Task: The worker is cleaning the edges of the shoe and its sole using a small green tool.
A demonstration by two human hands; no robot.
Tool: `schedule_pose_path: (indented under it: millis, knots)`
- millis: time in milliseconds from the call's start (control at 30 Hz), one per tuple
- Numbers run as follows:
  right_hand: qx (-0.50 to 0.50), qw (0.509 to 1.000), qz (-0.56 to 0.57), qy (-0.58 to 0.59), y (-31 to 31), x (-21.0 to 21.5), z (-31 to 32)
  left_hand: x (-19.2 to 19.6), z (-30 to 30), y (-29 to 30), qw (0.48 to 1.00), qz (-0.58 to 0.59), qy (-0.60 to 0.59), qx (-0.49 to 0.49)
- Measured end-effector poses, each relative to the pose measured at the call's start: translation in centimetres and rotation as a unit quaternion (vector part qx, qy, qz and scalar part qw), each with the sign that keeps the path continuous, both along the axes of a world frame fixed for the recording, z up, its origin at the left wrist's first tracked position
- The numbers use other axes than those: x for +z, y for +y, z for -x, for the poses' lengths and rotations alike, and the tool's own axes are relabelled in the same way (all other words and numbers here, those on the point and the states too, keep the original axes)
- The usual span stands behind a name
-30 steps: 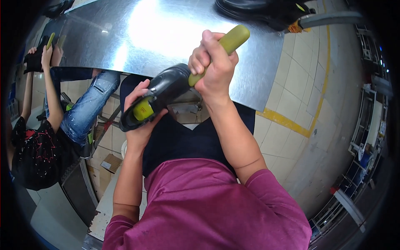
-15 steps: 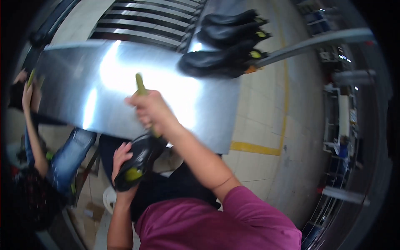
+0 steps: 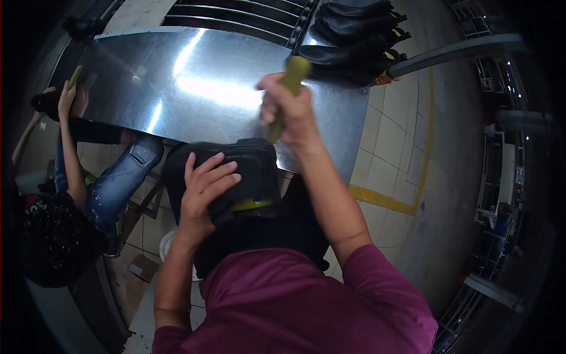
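Note:
A black boot (image 3: 254, 171) with a yellow-green patch near its lower edge lies sideways over my lap, against the near edge of the metal table. My left hand (image 3: 206, 192) rests on top of it, fingers spread and stretched. Above the boot's right end, my right hand (image 3: 289, 112) is closed around an olive-green stick-like tool (image 3: 298, 69). Motion blurs the tool, and its exact kind is unclear. Its lower end comes down beside the boot; whether it touches is unclear.
Several black boots (image 3: 348, 56) lie at the far right of the metal table (image 3: 141, 71), beside a grey bar (image 3: 454, 54). Dark slatted rollers (image 3: 236, 26) stand beyond. On the left, a co-worker's hand (image 3: 66, 103) holds a similar green tool (image 3: 75, 76).
The boot has turned from a slanted, end-on position to lying sideways. My left hand has moved from its side to its top. My right hand with the tool appears farther right and higher.

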State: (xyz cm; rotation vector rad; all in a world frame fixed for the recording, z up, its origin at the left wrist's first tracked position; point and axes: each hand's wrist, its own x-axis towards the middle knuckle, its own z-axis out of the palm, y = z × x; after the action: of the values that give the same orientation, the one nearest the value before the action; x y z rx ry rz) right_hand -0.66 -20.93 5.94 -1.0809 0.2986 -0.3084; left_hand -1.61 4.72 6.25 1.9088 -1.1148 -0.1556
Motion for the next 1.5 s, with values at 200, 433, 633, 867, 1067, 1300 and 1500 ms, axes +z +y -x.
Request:
schedule_pose_path:
  millis: [200,433,633,867,1067,1300,1500]
  knots:
    - [-0.088,0.994,0.012,-0.061,-4.2,3.2,6.6,1.5,-3.2,-3.3,0.985,-0.037,-0.118,-0.117]
    - [-0.064,0.994,-0.063,-0.064,-3.4,0.1,9.4,-0.2,-4.4,-5.2,0.992,-0.040,-0.027,-0.113]
    - [-0.081,0.988,-0.125,-0.038,-2.8,-1.1,7.7,-0.8,-4.9,-5.1,0.992,-0.035,-0.008,-0.123]
    - [-0.029,0.995,-0.083,0.056,-2.9,1.3,3.3,-1.9,-5.8,-4.5,0.989,-0.005,-0.005,-0.146]
    - [0.011,0.995,0.018,0.094,0.3,2.2,-2.8,-2.8,-5.3,-4.2,0.988,0.033,-0.006,-0.148]
    - [0.077,0.990,0.071,0.097,2.5,1.4,-8.7,-4.3,-5.6,-4.2,0.983,0.082,0.043,-0.157]
    - [0.085,0.988,0.088,0.094,3.7,2.2,-10.7,-4.2,-5.6,-4.2,0.979,0.108,0.059,-0.164]
